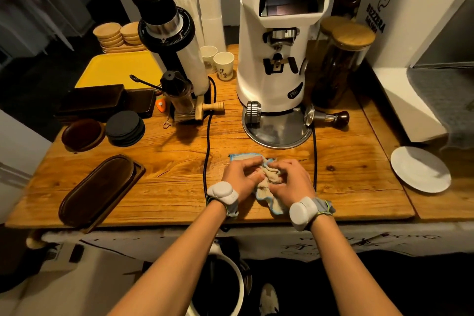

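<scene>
Left hand: the left hand (239, 174) lay on the cloth's left half, fingers curled down and gripping the fabric.
Right hand: the right hand (292, 182) lay just beside it, fingers bent and pinching a bunched fold in the middle of the cloth.
Wrists: each wrist carried a white wrist device (222, 194) on a strap.
Cloth: the beige cloth (270, 181) with a blue edge was crumpled under and between both hands, one corner flat beyond the left fingers and another trailing toward the table's near edge.
Table: the cloth rested on the wooden table (166, 182), near its front edge and about mid-width.
Cables: two black cables (207, 141) ran across the wood, one on each side of the hands.
Grinder: the white grinder (277, 59) stood behind the cloth, its round steel base just beyond it.
Right side: a white plate (420, 169) lay well apart from the right hand.
Left side: a dark oval tray (102, 190) lay well apart from the left hand, with stacked black coasters (125, 127) behind it.
</scene>
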Demonstrator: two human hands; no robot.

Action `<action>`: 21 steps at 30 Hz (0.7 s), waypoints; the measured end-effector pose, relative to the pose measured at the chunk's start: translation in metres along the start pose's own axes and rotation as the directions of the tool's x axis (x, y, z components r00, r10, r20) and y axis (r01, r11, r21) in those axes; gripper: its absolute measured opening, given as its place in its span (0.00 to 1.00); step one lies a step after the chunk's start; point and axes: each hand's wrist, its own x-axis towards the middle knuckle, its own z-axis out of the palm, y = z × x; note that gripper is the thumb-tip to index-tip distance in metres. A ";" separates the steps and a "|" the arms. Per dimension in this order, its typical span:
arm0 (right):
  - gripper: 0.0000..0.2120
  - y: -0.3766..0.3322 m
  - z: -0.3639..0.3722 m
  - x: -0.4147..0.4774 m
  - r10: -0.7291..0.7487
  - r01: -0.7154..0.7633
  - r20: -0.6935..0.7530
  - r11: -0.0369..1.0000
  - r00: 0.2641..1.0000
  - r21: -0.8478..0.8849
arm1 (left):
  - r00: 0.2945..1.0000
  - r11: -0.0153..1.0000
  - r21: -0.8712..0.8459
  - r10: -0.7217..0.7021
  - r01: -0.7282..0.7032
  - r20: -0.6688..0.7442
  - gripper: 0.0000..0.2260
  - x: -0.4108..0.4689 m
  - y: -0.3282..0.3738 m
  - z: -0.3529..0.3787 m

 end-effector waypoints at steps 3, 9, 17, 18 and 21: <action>0.28 0.003 -0.002 0.007 -0.032 0.032 -0.027 0.999 0.999 -0.018 | 0.999 0.997 0.060 0.036 -0.038 0.030 0.21 0.012 0.008 0.006; 0.24 0.012 -0.013 0.027 -0.095 0.092 -0.054 0.994 0.994 -0.060 | 0.996 0.986 0.143 0.084 -0.086 0.020 0.17 0.032 0.016 0.014; 0.15 0.010 -0.024 0.046 -0.078 0.076 -0.060 0.997 0.995 -0.026 | 0.998 0.999 0.036 -0.005 0.007 -0.058 0.10 0.040 0.018 0.018; 0.15 0.010 -0.025 0.046 -0.069 0.068 -0.062 0.997 0.996 -0.021 | 0.998 0.999 0.035 -0.008 0.010 -0.055 0.10 0.040 0.019 0.017; 0.13 0.009 -0.026 0.045 -0.044 0.042 -0.051 0.999 0.998 -0.033 | 0.999 0.999 0.043 -0.009 0.010 -0.040 0.10 0.037 0.021 0.014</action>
